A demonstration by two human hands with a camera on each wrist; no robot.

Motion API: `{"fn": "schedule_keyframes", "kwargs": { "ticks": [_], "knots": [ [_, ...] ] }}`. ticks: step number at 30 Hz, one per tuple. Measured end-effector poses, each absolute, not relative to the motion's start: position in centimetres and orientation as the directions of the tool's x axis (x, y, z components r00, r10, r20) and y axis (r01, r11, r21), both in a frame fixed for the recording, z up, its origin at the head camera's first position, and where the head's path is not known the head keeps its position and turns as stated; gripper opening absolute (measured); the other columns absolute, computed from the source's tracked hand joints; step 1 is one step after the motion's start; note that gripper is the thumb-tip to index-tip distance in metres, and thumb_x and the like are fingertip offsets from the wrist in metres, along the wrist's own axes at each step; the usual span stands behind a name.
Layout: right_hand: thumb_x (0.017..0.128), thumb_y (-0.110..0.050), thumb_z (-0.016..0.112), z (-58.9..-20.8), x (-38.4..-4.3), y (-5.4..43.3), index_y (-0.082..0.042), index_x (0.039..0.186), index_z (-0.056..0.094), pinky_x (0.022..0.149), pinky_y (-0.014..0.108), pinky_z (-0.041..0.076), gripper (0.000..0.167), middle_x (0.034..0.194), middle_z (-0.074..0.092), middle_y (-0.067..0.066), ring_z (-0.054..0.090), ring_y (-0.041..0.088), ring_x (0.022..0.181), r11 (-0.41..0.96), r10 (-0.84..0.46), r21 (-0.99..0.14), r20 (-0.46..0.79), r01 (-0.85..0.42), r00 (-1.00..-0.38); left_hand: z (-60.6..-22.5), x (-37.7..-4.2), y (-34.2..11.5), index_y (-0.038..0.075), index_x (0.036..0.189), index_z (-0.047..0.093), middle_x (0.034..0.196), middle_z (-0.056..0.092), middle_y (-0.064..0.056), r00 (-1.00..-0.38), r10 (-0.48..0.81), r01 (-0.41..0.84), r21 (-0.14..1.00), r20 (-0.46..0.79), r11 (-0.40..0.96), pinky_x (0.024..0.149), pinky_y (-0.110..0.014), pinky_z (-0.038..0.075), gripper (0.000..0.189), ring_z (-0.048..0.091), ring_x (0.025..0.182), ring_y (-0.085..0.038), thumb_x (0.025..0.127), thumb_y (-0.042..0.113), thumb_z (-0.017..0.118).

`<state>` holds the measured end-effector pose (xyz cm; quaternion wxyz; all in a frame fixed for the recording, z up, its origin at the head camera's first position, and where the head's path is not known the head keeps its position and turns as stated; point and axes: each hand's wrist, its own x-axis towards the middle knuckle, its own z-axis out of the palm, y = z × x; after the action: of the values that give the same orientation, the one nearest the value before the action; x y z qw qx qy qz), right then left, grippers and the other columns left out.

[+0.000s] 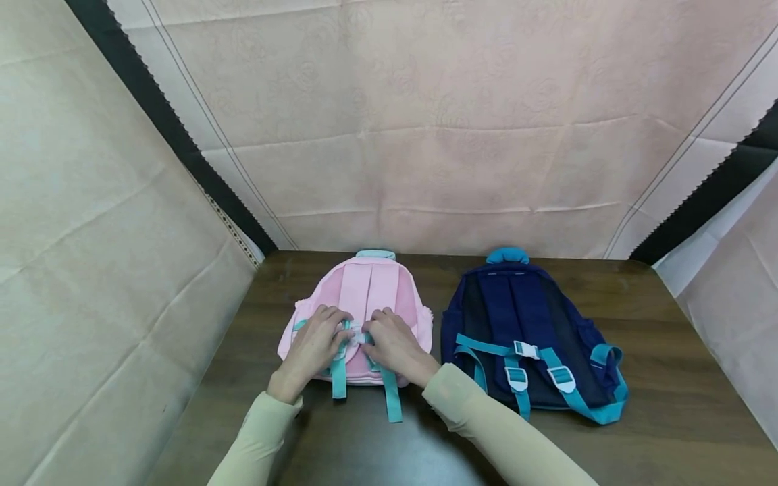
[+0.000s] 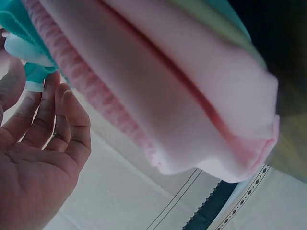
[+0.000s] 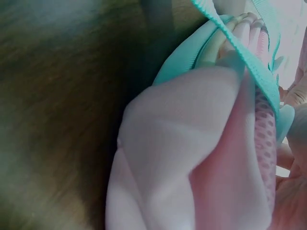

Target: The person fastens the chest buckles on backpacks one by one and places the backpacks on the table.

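Note:
A pink backpack [image 1: 383, 287] lies on the table with its shoulder straps facing up and its pale blue top handle [image 1: 375, 254] at the far end. Over its middle, my left hand [image 1: 319, 341] and right hand [image 1: 396, 343] face each other, fingers curled around a white chest buckle [image 1: 357, 332] on turquoise webbing. My left hand pinches the buckle's left side, and my right hand grips its right side. Fingers partly hide the buckle. Two turquoise strap ends [image 1: 339, 378] hang toward me. In the left wrist view, thumb and fingers surround a white plastic piece [image 2: 26, 50].
To the right lies a navy backpack [image 1: 516, 304], straps up, its white chest buckle [image 1: 526, 349] joined across turquoise webbing. Both bags rest on a dark wooden table [image 1: 340, 445]. Pale fabric walls [image 1: 437, 169] rise behind and at both sides.

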<state>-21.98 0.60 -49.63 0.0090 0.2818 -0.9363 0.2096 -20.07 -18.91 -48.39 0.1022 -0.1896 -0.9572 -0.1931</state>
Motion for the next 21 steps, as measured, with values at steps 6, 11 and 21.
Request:
{"fn": "schedule_keyframes", "kwargs": {
  "ticks": [6, 11, 21],
  "knots": [
    [0.098, -0.021, 0.083, -49.1, -21.7, 1.5, -0.007, 0.124, 0.081, 0.081, 0.026, 0.057, 0.030, 0.113, 0.079, 0.010, 0.062, 0.019, 0.095, 0.723, -0.523, -0.454, 0.134, -0.521, -0.842, -48.6, -20.2, -18.9, 0.006, 0.120, 0.076, 0.112, 0.074, -0.011, -0.938, 0.268, 0.339, 0.430, 0.219, 0.837, 0.085, -0.041, 0.060, 0.027, 0.061, 0.099, -0.023, 0.097, 0.017, 0.083],
    [0.099, -0.019, 0.081, -48.6, -21.5, 2.1, -0.005, 0.125, 0.080, 0.087, 0.031, 0.061, 0.030, 0.114, 0.077, 0.011, 0.062, 0.020, 0.098, 0.704, -0.505, -0.497, 0.152, -0.507, -0.850, -48.7, -20.3, -19.3, 0.006, 0.120, 0.076, 0.112, 0.074, -0.010, -0.942, 0.268, 0.333, 0.437, 0.204, 0.836, 0.086, -0.040, 0.059, 0.026, 0.061, 0.101, -0.023, 0.098, 0.018, 0.082],
    [0.098, -0.020, 0.083, -48.4, -21.6, 2.6, -0.004, 0.129, 0.079, 0.090, 0.035, 0.063, 0.035, 0.119, 0.073, 0.012, 0.059, 0.021, 0.103, 0.688, -0.458, -0.545, 0.185, -0.479, -0.869, -48.6, -20.3, -19.6, 0.005, 0.120, 0.075, 0.112, 0.076, -0.009, -0.924, 0.290, 0.374, 0.423, 0.251, 0.825, 0.090, -0.043, 0.060, 0.029, 0.062, 0.104, -0.024, 0.097, 0.021, 0.083]
  ]
}}
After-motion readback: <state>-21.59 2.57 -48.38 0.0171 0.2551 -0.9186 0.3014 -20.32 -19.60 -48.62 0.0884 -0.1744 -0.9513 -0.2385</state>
